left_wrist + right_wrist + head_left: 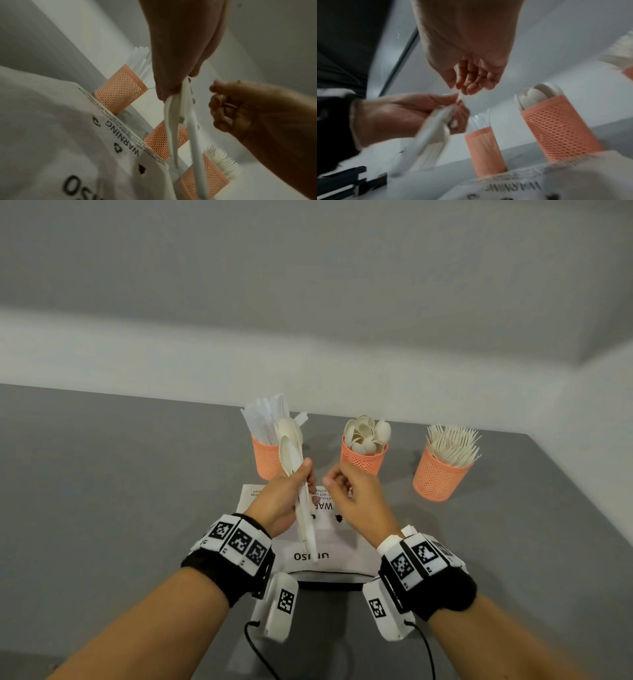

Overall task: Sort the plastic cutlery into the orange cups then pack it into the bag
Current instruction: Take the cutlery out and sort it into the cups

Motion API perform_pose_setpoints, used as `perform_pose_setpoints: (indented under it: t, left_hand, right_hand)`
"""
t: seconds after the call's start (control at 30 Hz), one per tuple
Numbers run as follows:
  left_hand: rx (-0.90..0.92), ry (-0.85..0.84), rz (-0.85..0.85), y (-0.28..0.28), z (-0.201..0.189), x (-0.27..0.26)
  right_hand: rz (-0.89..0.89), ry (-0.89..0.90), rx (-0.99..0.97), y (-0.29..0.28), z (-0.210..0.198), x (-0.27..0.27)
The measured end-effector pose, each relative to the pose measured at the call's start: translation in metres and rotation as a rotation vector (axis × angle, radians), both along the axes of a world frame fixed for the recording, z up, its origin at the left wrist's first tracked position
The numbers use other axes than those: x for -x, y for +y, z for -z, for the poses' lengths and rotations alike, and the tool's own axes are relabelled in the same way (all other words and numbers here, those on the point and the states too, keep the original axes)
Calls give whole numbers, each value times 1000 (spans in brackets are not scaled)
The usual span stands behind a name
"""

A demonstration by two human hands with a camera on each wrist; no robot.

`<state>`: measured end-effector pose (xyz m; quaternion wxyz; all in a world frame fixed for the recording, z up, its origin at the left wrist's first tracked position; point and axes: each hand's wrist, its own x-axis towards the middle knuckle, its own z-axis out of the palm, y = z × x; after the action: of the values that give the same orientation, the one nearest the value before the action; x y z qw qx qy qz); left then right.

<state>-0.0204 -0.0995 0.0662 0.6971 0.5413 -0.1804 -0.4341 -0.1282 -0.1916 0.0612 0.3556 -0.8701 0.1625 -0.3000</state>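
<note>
Three orange mesh cups stand in a row at the back of the grey table: the left cup (265,462) holds white wrapped sticks, the middle cup (363,462) spoons, the right cup (436,477) forks. My left hand (284,498) grips a bundle of white spoons with a wrapped stick (291,450), bowls up, in front of the left cup. From below, the bundle's handles (173,128) hang out of the fist. My right hand (356,498) hovers just right of the bundle, fingers loosely curled and holding nothing. A white printed bag (329,539) lies flat under both hands.
A grey wall rises right behind the cups. The table (120,474) runs wide to the left, and its right edge slants close past the fork cup. A black strap or buckle (351,182) lies at the near edge by the bag.
</note>
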Motion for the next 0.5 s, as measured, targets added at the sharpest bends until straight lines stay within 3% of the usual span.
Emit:
perform_pose_setpoints:
  t: [0.13, 0.33, 0.5]
  left_hand:
    - [31, 28, 3, -14, -6, 2]
    - [111, 146, 16, -29, -14, 1]
    - [60, 93, -42, -38, -14, 0]
  right_hand:
    - [-77, 178, 26, 5, -13, -14]
    - [-101, 304, -7, -17, -24, -15]
    - [-153, 385, 51, -36, -27, -18]
